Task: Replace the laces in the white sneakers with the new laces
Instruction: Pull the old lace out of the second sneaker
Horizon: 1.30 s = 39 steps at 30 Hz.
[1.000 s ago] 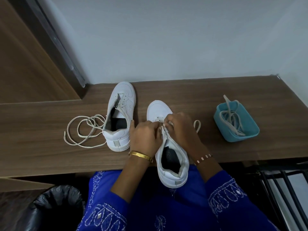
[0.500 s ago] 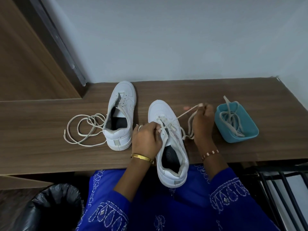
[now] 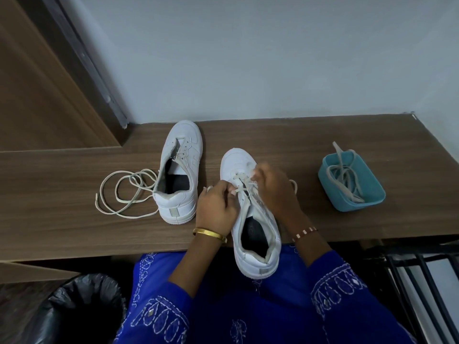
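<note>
Seated: a person in a blue embroidered tunic (image 3: 223,314) works at a brown wood-grain table (image 3: 347,219) against a pale wall.
Near shoe: a white leather sneaker (image 3: 250,219) lies toe-away, its heel overhanging the table's front edge above the lap, with a pale lace (image 3: 244,184) crossed through its front eyelets.
Left hand: the left hand (image 3: 216,209), a gold bangle at its wrist, rests against the sneaker's left side, fingers curled and pinching the lace at the eyelets.
Right hand: the right hand (image 3: 273,187), a beaded bracelet at its wrist, sits over the tongue area, fingers curled around the lace; its exact hold is partly hidden.
Second shoe: an unlaced white sneaker (image 3: 180,170) stands to the left, toe toward the wall.
Loose lace: a cream-coloured lace (image 3: 124,192) lies coiled on the table, just left of that shoe.
Container: a teal plastic tub (image 3: 352,180) at the right holds more pale laces (image 3: 344,180).
Below: a black-lined bin (image 3: 82,309) sits at lower left.
</note>
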Tool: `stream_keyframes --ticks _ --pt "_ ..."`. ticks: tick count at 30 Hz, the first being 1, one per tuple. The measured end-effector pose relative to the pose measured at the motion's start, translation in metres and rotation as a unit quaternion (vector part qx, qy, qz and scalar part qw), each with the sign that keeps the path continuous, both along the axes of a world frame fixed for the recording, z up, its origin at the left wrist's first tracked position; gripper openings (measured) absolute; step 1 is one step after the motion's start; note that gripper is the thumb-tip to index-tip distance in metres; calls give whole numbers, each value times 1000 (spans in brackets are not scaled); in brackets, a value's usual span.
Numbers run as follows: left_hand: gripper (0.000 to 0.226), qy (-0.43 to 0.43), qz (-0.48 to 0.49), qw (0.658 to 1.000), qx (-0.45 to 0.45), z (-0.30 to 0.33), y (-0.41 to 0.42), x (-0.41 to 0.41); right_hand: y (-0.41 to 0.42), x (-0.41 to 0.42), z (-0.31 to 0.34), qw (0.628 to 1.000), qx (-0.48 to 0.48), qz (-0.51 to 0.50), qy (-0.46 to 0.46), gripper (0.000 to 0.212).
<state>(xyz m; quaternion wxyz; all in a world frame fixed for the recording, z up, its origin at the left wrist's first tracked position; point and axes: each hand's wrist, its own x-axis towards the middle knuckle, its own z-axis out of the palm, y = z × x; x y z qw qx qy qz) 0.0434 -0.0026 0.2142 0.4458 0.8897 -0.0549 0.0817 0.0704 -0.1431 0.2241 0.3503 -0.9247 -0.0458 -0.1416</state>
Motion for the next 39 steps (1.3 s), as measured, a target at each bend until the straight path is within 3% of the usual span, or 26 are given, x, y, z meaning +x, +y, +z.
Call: stream_keyframes --ticks 2,3,6,9,11,15,18,21,24,28,30,32,34,35,37,39 --pt "12 13 8 999 -41 -1 2 -1 -9 2 3 978 178 -98 51 19" --pt "12 18 12 998 -51 -2 2 -2 -16 4 5 966 213 -139 56 15" --pt "19 41 26 997 -63 -2 -1 -1 -30 4 10 976 129 -164 64 11" --pt "29 60 45 995 -71 -2 -4 1 -19 -13 14 990 40 -114 70 25" --pt "33 85 61 990 -98 -2 -4 3 -3 -28 17 993 49 -82 74 22" --pt "19 148 76 963 -211 -2 1 5 14 -41 16 993 35 -23 109 19" --pt "18 203 97 926 -302 -5 2 14 12 -38 18 993 1 -12 122 21" --pt "31 255 149 831 -472 3 0 24 8 -34 21 990 -23 -12 135 18" --pt "34 241 150 751 -596 16 3 22 4 -32 23 991 -15 -9 136 17" --pt "36 216 174 701 -657 33 3 15 -2 -28 19 987 6 -21 162 27" --pt "42 208 195 733 -617 40 6 18 -3 -29 16 985 18 -32 169 38" --pt "33 169 206 811 -520 42 12 22 -4 -29 15 985 18 -35 170 39" --pt "22 128 178 925 -311 39 18 25 -3 -28 15 985 10 -27 170 38" --pt "17 112 147 966 -181 35 20 25 -3 -28 16 985 8 -22 173 40" --pt "11 70 94 993 30 27 18 19 -1 -28 17 984 8 -15 178 44" --pt "18 20 63 992 108 23 10 11 0 -32 17 984 10 -11 179 33"
